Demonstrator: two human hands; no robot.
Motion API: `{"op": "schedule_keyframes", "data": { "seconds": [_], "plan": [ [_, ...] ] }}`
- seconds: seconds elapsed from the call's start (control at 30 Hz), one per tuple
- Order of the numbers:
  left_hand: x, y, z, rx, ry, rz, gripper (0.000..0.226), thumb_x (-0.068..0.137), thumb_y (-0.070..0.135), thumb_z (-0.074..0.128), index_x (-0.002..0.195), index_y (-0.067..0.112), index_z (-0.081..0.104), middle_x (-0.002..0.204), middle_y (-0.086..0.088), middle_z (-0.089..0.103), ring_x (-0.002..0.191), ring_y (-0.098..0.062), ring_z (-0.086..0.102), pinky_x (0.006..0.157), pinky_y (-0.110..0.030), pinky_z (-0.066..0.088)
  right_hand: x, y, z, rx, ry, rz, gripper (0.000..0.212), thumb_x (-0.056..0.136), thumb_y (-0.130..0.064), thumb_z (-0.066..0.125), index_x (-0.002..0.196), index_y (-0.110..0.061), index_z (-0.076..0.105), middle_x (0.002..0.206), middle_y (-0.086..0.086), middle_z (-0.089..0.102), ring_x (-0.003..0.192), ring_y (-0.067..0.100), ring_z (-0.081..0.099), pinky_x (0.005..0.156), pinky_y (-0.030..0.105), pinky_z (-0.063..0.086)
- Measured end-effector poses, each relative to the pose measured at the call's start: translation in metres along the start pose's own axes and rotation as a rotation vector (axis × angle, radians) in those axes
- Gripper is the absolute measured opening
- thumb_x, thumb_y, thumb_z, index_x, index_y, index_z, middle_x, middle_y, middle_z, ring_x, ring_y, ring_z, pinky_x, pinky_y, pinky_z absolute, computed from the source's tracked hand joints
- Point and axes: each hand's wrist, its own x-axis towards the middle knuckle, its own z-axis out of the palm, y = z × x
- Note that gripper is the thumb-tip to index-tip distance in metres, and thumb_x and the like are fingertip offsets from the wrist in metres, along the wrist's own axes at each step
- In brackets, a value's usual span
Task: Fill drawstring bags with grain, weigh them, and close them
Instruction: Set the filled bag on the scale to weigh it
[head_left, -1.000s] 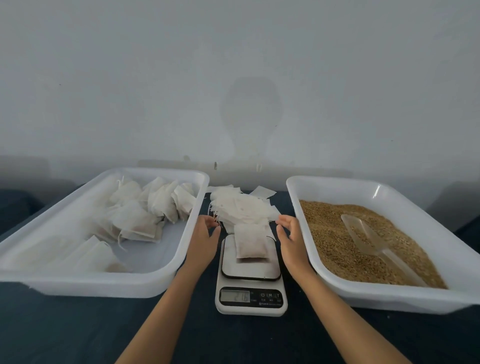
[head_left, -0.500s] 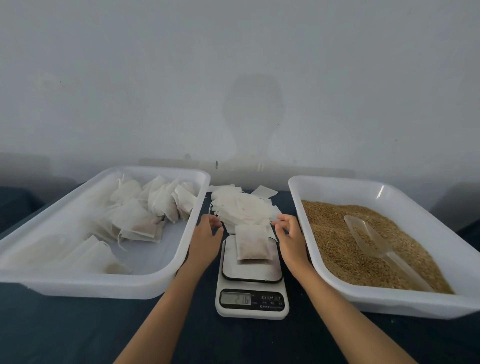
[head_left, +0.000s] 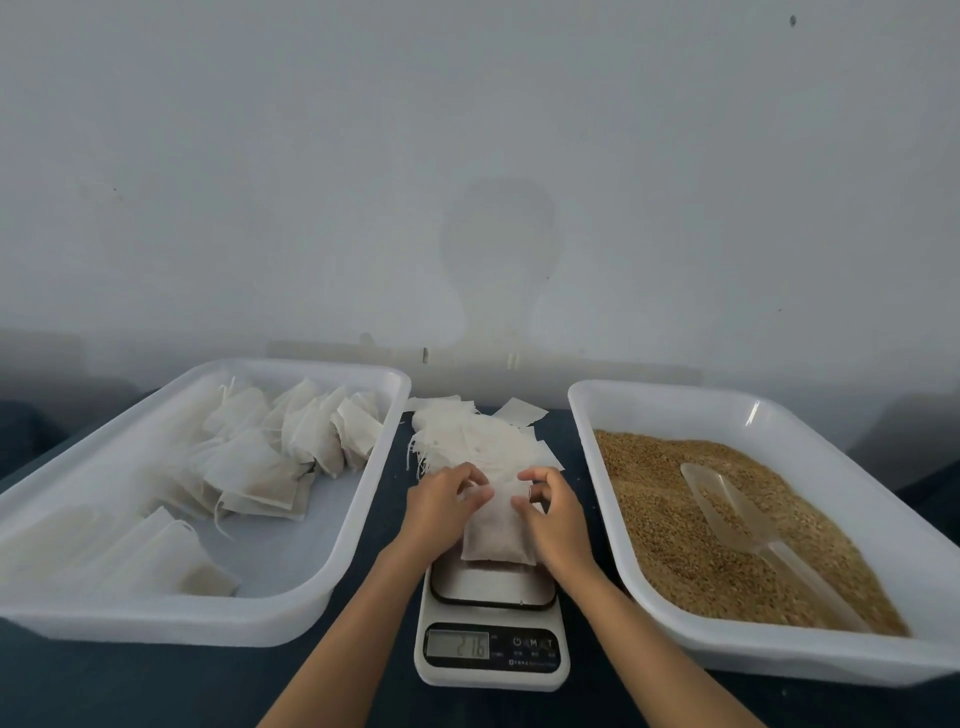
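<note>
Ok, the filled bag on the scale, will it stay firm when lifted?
Probably not: the bag looks like thin cloth bulging with loose grain, so it should sag. Its top, pinched by the left hand and right hand, may spill if tipped.

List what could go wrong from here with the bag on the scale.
1. Both hands, left and right, hold the top of the filled bag while it lies on the scale; pressing or lifting could falsify the reading.
2. If the top is not yet drawn closed, tipping the bag may spill grain onto the platform.
3. The pile of empty bags lies just behind; loose strings might snag.
</note>
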Motion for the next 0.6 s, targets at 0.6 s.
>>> {"op": "schedule_keyframes", "data": {
  "seconds": [0.6],
  "plan": [
    [-0.069, 0.038, -0.048, 0.109, 0.225, 0.297, 0.013, 0.097, 0.021, 0.044, 0.088, 0.022, 0.036, 0.077, 0.003, 0.055, 0.071, -0.014, 0.048, 0.062, -0.024, 0.034, -0.05, -0.078, -0.016, 0.136, -0.15, -0.174, 0.028, 0.082, -0.004, 0.068, 0.098, -0.025, 0.058, 0.081, 0.001, 0.059, 0.069, 0.001, 0.053, 0.069, 0.018, 0.045]
  ]
}}
